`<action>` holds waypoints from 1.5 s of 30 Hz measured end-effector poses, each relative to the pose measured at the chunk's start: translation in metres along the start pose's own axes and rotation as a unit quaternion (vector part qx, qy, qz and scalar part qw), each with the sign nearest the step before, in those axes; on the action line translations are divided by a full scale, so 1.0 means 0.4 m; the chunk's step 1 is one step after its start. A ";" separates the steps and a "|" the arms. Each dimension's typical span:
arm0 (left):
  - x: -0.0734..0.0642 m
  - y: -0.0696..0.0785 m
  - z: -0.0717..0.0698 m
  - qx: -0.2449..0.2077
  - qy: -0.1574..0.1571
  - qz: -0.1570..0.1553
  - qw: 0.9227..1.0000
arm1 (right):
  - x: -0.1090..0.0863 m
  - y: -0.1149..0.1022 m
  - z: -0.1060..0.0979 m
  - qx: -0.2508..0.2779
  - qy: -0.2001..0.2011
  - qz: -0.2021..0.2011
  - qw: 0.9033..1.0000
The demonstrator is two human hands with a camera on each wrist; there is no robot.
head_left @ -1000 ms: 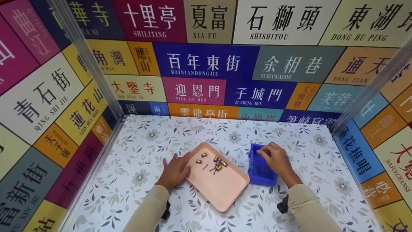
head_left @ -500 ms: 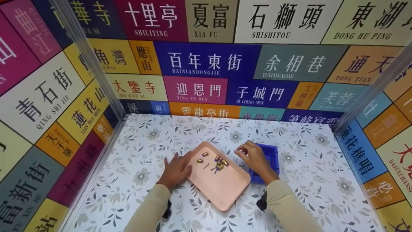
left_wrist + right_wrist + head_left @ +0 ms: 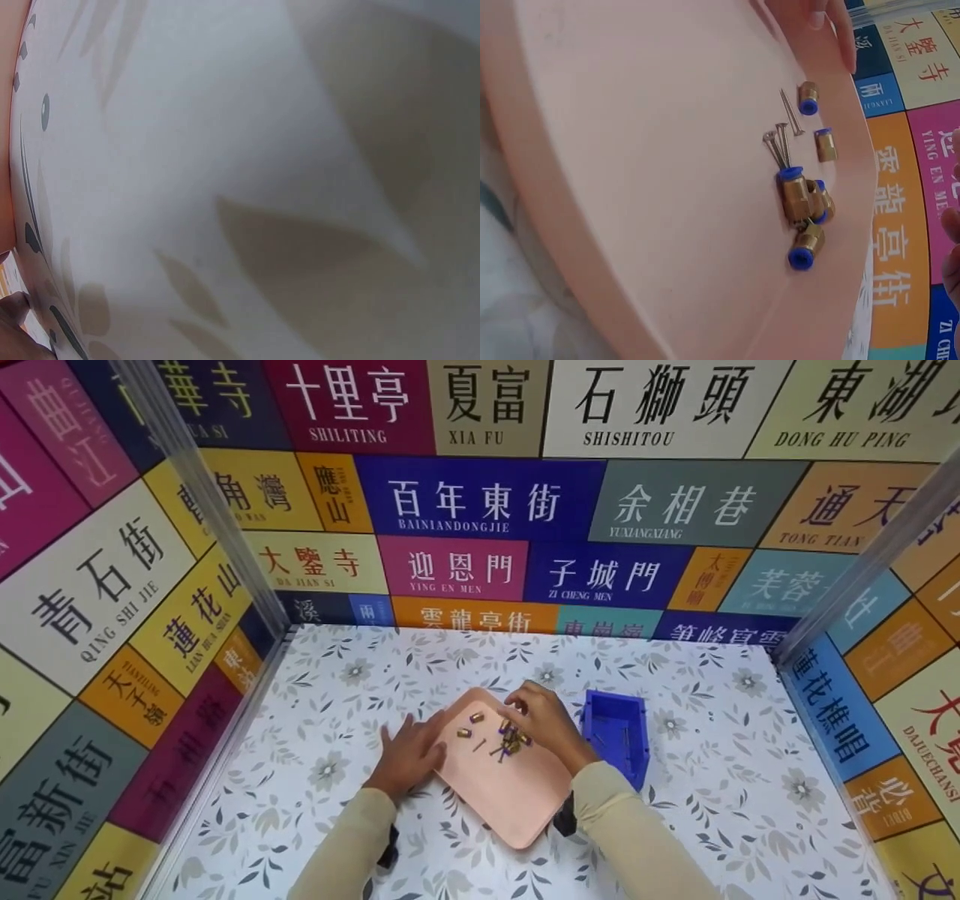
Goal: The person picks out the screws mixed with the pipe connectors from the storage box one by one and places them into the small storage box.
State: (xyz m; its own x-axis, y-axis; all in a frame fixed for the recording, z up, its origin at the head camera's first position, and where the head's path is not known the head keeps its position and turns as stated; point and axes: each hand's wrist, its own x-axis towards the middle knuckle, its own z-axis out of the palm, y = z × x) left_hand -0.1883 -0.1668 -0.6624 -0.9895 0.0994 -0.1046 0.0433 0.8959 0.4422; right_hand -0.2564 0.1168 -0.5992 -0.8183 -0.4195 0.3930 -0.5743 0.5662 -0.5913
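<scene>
A pink tray (image 3: 510, 802) holds several brass push-in fittings (image 3: 796, 196) with blue collars and several thin screws (image 3: 778, 147), lying loose near its far end. My left hand (image 3: 405, 756) rests against the tray's left side with fingers spread, its thumb at the rim. Over the tray's far right rim is my right hand (image 3: 546, 718), close above the fittings. Its fingers are loosely bent, and no object shows between them. Only some fingertips (image 3: 952, 225) appear at the right wrist view's edge. To the right stands a blue box (image 3: 626, 739) with a few thin screws inside.
A white table (image 3: 315, 825) with a leaf and flower pattern lies under everything. Colourful sign-printed walls (image 3: 480, 502) stand behind it and on both sides. The left wrist view shows mostly the tabletop, with the tray's edge (image 3: 6, 150) at far left.
My right hand has moved left from above the blue box to the tray's far right rim, uncovering the box. My left hand has stayed at the tray's side.
</scene>
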 end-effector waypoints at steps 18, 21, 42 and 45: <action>0.005 -0.007 0.002 -0.004 0.002 0.014 1.000 | 0.036 -0.005 0.067 -0.028 -0.105 0.062 0.992; 0.006 -0.005 0.002 0.000 0.001 0.012 1.000 | 0.035 -0.006 0.077 -0.028 -0.111 0.061 0.992; 0.009 0.011 0.003 0.015 -0.009 -0.022 1.000 | 0.021 0.012 0.142 -0.042 -0.163 0.006 0.986; 0.007 0.013 0.003 0.010 -0.014 -0.029 0.999 | 0.019 0.015 0.150 -0.046 -0.169 0.005 0.985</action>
State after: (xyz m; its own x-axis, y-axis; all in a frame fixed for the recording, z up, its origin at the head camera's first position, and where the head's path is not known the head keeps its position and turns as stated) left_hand -0.1906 -0.1614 -0.6614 -0.9863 0.0595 -0.1539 -0.0103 0.9088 0.4171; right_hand -0.2644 0.0743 -0.6420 -0.7777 -0.6166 0.1224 -0.5790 0.6268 -0.5214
